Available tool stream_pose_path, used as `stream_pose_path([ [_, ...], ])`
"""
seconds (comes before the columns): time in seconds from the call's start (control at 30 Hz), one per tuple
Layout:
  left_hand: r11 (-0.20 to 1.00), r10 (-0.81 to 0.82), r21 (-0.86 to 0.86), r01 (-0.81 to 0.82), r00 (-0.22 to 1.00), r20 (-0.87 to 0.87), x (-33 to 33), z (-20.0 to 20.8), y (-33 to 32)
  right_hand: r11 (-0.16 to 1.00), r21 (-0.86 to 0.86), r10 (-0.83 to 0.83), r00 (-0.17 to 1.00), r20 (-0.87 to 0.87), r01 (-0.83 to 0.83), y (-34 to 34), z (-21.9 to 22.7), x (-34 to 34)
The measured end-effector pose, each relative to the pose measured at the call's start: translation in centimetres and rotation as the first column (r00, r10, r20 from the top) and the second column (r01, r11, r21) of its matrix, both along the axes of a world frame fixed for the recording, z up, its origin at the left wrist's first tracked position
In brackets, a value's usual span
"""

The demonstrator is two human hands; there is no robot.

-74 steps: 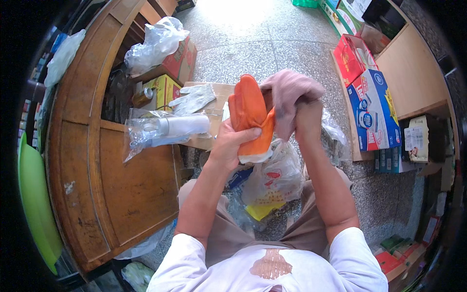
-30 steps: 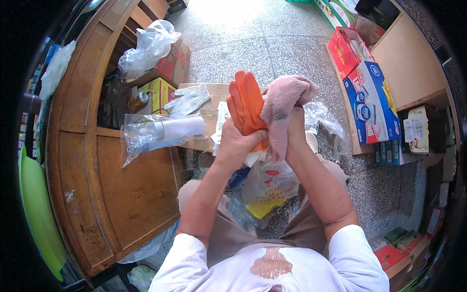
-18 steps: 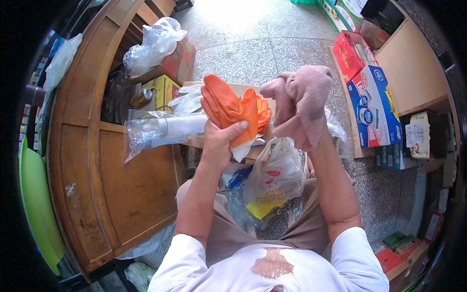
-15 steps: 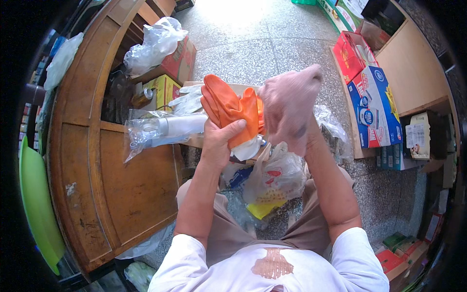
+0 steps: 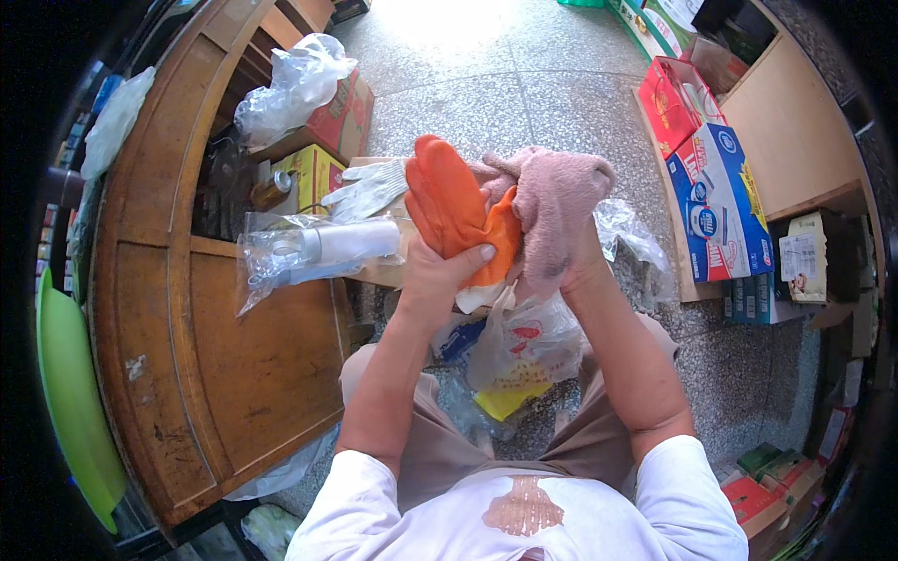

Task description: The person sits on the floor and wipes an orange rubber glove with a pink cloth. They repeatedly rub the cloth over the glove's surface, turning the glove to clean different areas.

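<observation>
My left hand is closed round the cuff of an orange rubber glove, its thumb lying across the front. The glove's fingers point up, and a white lining shows at its lower end. A pink cloth drapes over my right hand, which grips it from behind; most of those fingers are hidden. The cloth's left part touches the orange glove on its right side. Just left of them, a white work glove rests behind a white bottle in a clear plastic bag.
A thin plastic bag with a yellow item sits between my knees. Crumpled clear plastic lies to the right. A wooden cabinet runs along my left. Boxes stand on the right; a red carton stands at the far left.
The pink cloth has come down and left against the orange glove, spreading behind it. The orange glove has shifted slightly right and turned a little. The white work glove shows more.
</observation>
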State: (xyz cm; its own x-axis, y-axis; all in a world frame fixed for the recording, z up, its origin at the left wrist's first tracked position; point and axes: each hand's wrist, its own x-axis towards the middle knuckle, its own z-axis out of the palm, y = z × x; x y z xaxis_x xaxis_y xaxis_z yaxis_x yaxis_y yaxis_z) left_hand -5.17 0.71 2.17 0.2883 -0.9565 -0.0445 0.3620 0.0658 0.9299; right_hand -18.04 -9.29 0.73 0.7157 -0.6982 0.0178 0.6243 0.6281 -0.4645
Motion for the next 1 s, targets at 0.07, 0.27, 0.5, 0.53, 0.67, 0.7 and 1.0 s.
stream_pose_path([
  [0.07,0.999,-0.05,-0.01,0.049,0.988,-0.143,1.1,-0.1,0.2,0.997,-0.075,-0.025,0.991,-0.135,0.015,0.2,0.6,-0.2],
  [0.27,0.999,0.024,-0.021,-0.033,0.949,-0.315,2.0,-0.6,-0.3,0.872,-0.49,-0.154,0.941,-0.3,-0.013,0.6,-2.6,-1.8],
  [0.5,0.998,-0.056,-0.055,0.034,0.886,-0.461,1.7,-1.2,-0.2,0.799,-0.58,-0.141,0.887,-0.439,-0.16,2.6,-0.9,-0.1],
  [0.53,0.991,-0.134,-0.078,0.11,0.875,-0.466,1.8,-1.1,0.2,0.693,-0.71,-0.307,0.842,-0.443,-0.121,2.8,-0.3,0.0],
  [0.67,0.98,-0.2,-0.045,0.195,0.943,-0.267,2.1,-0.2,0.0,0.997,-0.069,0.0,0.964,-0.267,-0.019,2.5,0.2,-0.2],
  [0.7,0.981,-0.193,-0.029,0.192,0.945,-0.265,2.1,-0.3,0.0,0.998,-0.053,-0.032,0.964,-0.263,0.018,2.4,0.0,-0.3],
  [1.0,0.977,-0.198,-0.036,0.211,0.83,-0.521,3.1,-0.1,0.0,0.652,-0.754,-0.352,0.847,-0.397,-0.082,0.1,5.6,-1.8],
])
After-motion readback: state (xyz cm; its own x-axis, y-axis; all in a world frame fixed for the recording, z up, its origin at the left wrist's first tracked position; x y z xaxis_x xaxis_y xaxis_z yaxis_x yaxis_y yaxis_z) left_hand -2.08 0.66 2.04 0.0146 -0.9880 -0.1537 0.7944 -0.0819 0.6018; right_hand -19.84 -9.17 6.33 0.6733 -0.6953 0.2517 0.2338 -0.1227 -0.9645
